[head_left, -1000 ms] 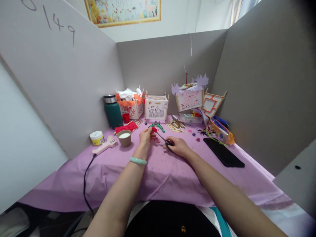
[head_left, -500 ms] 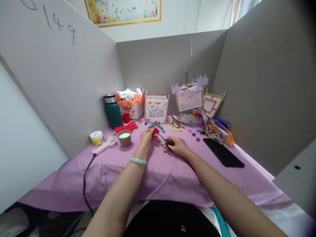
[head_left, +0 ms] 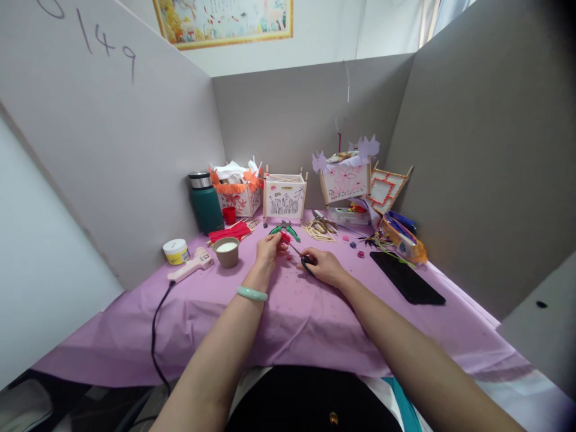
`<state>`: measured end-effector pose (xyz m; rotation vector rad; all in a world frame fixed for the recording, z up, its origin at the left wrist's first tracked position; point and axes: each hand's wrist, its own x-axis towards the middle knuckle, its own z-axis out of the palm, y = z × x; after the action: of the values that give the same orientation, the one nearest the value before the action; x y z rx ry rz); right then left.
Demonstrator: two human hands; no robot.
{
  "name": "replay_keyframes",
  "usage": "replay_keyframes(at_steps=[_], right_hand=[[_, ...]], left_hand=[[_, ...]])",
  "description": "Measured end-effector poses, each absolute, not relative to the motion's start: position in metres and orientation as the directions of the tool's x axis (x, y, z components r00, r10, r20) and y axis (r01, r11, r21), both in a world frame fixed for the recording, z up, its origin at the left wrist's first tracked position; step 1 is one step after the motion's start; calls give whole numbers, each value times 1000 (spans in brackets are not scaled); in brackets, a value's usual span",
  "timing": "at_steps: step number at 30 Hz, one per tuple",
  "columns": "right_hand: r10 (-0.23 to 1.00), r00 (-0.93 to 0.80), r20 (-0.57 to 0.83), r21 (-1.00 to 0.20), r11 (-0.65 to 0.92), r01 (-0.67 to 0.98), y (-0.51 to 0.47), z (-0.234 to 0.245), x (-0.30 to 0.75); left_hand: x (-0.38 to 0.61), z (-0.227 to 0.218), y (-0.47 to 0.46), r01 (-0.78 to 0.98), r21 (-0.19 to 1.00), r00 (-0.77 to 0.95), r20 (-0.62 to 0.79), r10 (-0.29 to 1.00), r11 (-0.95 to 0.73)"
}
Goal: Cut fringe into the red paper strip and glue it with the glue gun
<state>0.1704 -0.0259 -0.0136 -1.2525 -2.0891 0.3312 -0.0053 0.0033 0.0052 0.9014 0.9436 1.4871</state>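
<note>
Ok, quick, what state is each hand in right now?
Left hand: closed, holding a red piece.
Right hand: closed, holding scissors.

Black-handled metal scissors (head_left: 306,263) are before green-handled metal pliers (head_left: 293,232), a white stick-framed box (head_left: 284,198) behind both; left stands a round brown cup (head_left: 227,257), right a flat black slab (head_left: 407,278).
</note>
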Motion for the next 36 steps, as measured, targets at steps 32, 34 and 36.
replay_keyframes(at_steps=[32, 34, 36], right_hand=[[857, -306, 415, -557, 505, 659, -25, -15, 170], [857, -304, 415, -562, 505, 655, -24, -15, 170], [861, -303, 408, -574, 500, 649, -23, -16, 170]], left_hand=[[-4, 5, 3, -419, 905, -72, 42, 997, -69], [-4, 5, 2, -417, 906, -76, 45, 996, -73], [-3, 5, 2, -419, 905, -73, 49, 996, -76]])
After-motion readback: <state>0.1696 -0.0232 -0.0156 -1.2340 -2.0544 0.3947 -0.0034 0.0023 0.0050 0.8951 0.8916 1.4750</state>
